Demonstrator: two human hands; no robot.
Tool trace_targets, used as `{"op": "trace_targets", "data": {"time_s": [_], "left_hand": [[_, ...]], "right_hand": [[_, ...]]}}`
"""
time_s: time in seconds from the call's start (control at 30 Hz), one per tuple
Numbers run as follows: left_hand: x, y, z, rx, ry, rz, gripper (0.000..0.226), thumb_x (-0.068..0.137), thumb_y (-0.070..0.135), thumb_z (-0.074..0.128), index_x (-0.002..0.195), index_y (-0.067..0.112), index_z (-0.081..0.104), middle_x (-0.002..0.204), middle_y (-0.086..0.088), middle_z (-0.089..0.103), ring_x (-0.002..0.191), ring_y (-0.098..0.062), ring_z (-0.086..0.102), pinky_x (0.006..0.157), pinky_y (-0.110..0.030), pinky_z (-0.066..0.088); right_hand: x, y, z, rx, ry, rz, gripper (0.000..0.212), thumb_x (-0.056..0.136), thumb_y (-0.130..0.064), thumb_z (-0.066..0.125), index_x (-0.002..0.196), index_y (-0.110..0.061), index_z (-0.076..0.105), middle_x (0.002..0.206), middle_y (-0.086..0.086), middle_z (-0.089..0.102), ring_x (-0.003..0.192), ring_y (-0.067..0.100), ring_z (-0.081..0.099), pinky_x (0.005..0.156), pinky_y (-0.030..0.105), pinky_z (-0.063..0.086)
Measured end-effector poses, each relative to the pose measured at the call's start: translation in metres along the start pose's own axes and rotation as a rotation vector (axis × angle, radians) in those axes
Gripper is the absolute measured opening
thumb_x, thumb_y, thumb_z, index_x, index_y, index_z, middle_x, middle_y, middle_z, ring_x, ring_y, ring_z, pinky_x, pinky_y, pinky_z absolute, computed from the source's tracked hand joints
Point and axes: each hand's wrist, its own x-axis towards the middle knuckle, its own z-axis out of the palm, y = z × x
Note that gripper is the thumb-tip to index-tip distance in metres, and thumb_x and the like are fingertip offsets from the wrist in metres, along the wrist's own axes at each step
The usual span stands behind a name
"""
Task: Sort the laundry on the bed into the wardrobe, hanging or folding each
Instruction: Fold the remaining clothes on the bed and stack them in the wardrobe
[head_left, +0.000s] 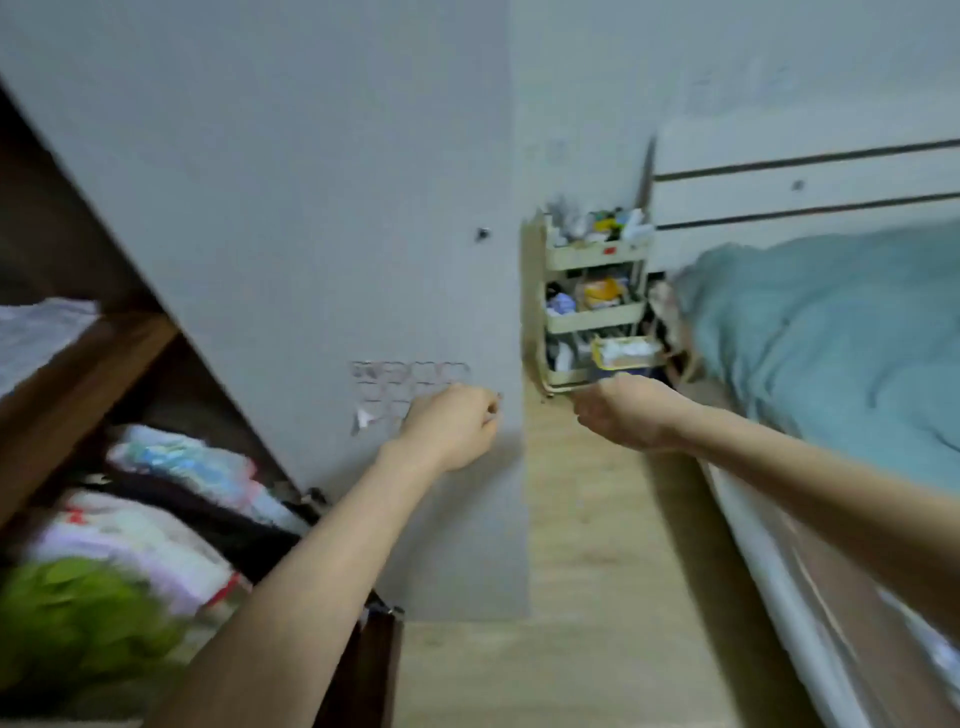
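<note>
At the centre of the head view, both bare forearms reach forward over the pale wood-plank floor (582, 545). The left hand (452, 426) hangs in front of the grey wardrobe door panel (311, 208), its fingers curled in on themselves; motion blur hides whether anything small sits inside them, so I cannot tell. The right hand (623, 410) at about 3 o'clock from it is seen from the back, fingers bent loosely downward, and its hold too is not clear.

At 9 o'clock the dark brown wooden wardrobe (78, 364) stands open: a folded white cloth (36, 338) lies on its upper shelf, and below it are stacked folded pastel fabrics (171, 467), with a blurred bright green garment (72, 623) at 8 o'clock. At 3 o'clock lies the bed with a teal quilt (841, 343). At 1 o'clock, in the corner beside the bed, stands a cream three-tier plastic cart (592, 306) crowded with small bottles and packets.
</note>
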Motion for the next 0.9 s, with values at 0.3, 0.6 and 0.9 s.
{"op": "trace_targets", "data": {"time_s": [0.3,0.6,0.9], "left_hand": [[0.077,0.339,0.075,0.122,-0.233,0.657,0.028,0.097,0.036,0.045,0.115,0.022,0.061,0.116,-0.003,0.062,0.105,-0.027,0.059,0.082,-0.037,0.048],[0.03,0.656,0.148,0.238,-0.346,1.093,0.03,0.095,0.036,0.047,0.118,0.023,0.061,0.124,-0.006,0.063,0.114,-0.029,0.058,0.089,-0.035,0.045],[-0.076,0.859,0.189,0.46,-0.394,1.639,0.033,0.096,0.036,0.046,0.121,0.018,0.058,0.128,-0.008,0.059,0.118,-0.029,0.054,0.093,-0.035,0.043]], "right_hand": [[-0.3,0.242,0.057,0.11,0.051,0.809,0.022,0.094,-0.023,0.043,0.1,-0.013,0.061,0.107,0.016,0.065,0.096,0.034,0.06,0.07,0.031,0.043],[-0.607,0.335,0.11,0.214,0.044,1.441,0.026,0.093,-0.023,0.045,0.106,-0.009,0.063,0.114,0.021,0.061,0.103,0.038,0.058,0.077,0.035,0.044],[-0.797,0.281,0.147,0.24,0.22,2.015,0.025,0.091,-0.019,0.046,0.096,-0.005,0.066,0.1,0.017,0.067,0.089,0.036,0.061,0.072,0.037,0.051]]}}
